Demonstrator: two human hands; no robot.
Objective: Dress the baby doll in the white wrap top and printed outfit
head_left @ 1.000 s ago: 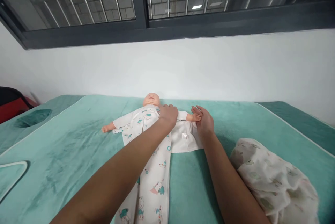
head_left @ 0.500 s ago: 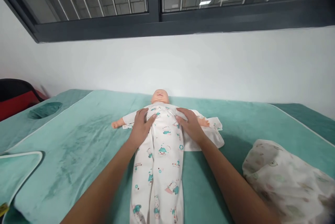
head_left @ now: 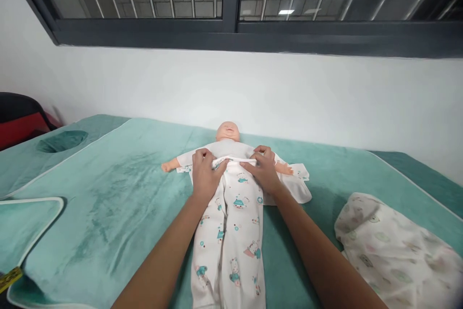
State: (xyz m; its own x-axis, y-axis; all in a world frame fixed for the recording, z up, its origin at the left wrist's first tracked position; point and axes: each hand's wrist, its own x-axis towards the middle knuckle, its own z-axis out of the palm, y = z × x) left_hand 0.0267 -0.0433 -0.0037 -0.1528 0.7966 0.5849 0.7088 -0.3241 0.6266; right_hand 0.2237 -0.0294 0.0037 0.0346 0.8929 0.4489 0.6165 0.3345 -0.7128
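Observation:
A baby doll [head_left: 227,130] lies on its back, head toward the wall, arms spread, with a plain white top on its chest. White baby pants [head_left: 240,222] with a teal and pink print lie over its lower body, legs toward me. My left hand [head_left: 207,171] pinches the waistband at its left corner. At the right corner my right hand [head_left: 264,167] grips the same waistband, so the edge stretches between both hands across the doll's torso. Under the doll's arm on the right, a white garment [head_left: 296,188] with a printed cuff is spread out. The doll's legs are hidden.
A teal plush cover [head_left: 126,193] lies under everything, with a round recess [head_left: 62,141] at far left. To the right sits a crumpled printed white cloth [head_left: 394,251]. A red and black object [head_left: 21,121] stands at the left edge. Behind is a white wall [head_left: 282,92] below a barred window.
The pants' top edge has come down from the doll's upper chest toward me, uncovering the white top. My hands went from lying flat on the pants to gripping the waistband. The view shifted slightly.

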